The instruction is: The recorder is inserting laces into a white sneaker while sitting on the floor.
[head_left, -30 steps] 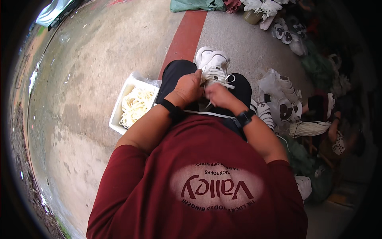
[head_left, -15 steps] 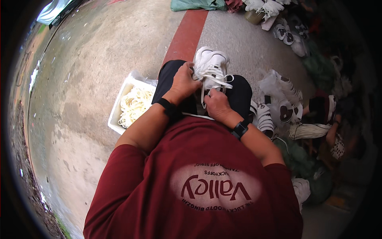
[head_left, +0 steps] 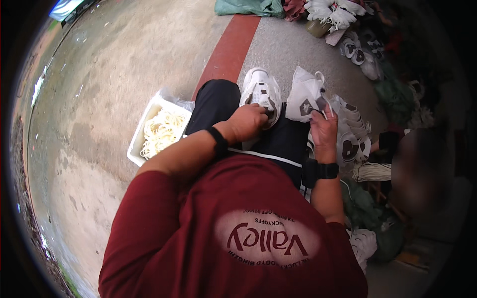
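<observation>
Between my knees stands a white sneaker (head_left: 260, 88) with its toe pointing away from me. My left hand (head_left: 248, 121) is closed at its opening, the fingertips partly hidden in the collar. Over my right knee, a second white shoe (head_left: 302, 92) with a dark grey patch is tilted on its side. My right hand (head_left: 324, 126) pinches it near its heel end, and a white lace loop (head_left: 320, 77) sticks up from it. A white cord (head_left: 268, 157) runs across my lap.
Left of my knees, a white tub (head_left: 135, 144) holds a heap of cream laces (head_left: 163, 131). More white shoes (head_left: 350, 134) lie to the right, near another person whose arm partly shows. Further shoes (head_left: 357, 52) and green sacks (head_left: 248, 7) are at the far side.
Both hands were together at the laces of the white shoes between my knees. My right hand has carried one shoe off to the right; my left has moved to the other's opening.
</observation>
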Available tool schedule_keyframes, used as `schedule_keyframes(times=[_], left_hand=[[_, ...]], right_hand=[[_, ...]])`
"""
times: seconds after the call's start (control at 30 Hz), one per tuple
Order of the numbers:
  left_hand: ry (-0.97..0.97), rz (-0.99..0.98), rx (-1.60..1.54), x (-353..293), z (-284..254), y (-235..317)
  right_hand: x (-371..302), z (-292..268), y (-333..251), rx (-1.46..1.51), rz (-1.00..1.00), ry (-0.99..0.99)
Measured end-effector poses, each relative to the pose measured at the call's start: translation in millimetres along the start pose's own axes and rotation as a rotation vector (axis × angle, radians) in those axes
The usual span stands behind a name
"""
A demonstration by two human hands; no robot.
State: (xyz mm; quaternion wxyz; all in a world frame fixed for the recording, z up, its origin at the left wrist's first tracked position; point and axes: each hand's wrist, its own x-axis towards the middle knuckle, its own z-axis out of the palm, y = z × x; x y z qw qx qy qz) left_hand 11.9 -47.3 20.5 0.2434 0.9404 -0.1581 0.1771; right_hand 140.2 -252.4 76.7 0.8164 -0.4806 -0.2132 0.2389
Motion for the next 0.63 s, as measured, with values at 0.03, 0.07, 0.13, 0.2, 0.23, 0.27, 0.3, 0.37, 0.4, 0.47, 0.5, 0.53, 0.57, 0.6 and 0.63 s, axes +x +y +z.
schedule_keyframes(times=[0.03,0.07,0.13,0.2,0.23,0.27,0.3,0.37,0.4,0.47,0.5,0.53,0.57,0.6,0.63], left_hand=[[0.099,-0.074,-0.141,0.9,-14.5,0.9],[0.138,-0.182,-0.219,-2.4,-29.4,0.0],[0.212,-0.473,-0.509,-9.4,-63.8,-5.2],[0.43,-0.658,-1.039,-14.1,-98.5,-15.0],[0.455,-0.642,-1.071,-23.3,-113.0,-32.6],[0.521,-0.649,-1.074,-25.8,-129.0,-36.0],[0.562,-0.613,-1.068,-38.5,-134.2,-49.9],[0.497,-0.618,-1.041,-55.3,-143.1,-57.4],[0.422,-0.616,-1.023,-61.2,-146.8,-59.2],[0.299,-0.619,-0.993,-74.7,-156.3,-61.0],[0.268,-0.623,-1.043,-81.7,-159.9,-64.1],[0.343,-0.583,-1.102,-90.5,-164.7,-66.3],[0.413,-0.539,-1.165,-97.3,-168.4,-68.7],[0.603,-0.486,-1.181,-104.1,-166.6,-74.0],[0.774,-0.463,-1.366,-113.1,-169.9,-80.7]], right_hand=[[1.7,-2.1,-4.4,-0.021,-0.028,0.003],[1.8,4.4,-14.4,-0.03,-0.067,0.007],[4.3,1.7,-31.6,-0.051,-0.097,0.027],[4.3,2.8,-43.9,-0.079,-0.119,0.043],[3.5,6.7,-47.7,-0.263,-0.1,0.003],[4.4,9.4,-50.5,-0.448,-0.083,-0.03],[7.0,17.5,-50.3,-0.442,-0.086,-0.03],[8.8,38.3,-42.2,-0.888,0.053,-0.355],[12.6,51.0,-34.6,-0.956,0.001,-0.435],[25.5,61.9,-13.9,-1.019,-0.102,-0.521],[31.2,54.9,-5.3,-1.016,-0.107,-0.512],[39.9,47.8,4.3,-0.628,-0.053,-0.278],[47.1,44.2,5.5,-0.239,0.001,-0.043],[55.5,34.8,-3.4,0.026,-0.032,0.016],[64.0,28.0,-13.5,0.153,-0.033,0.08]])
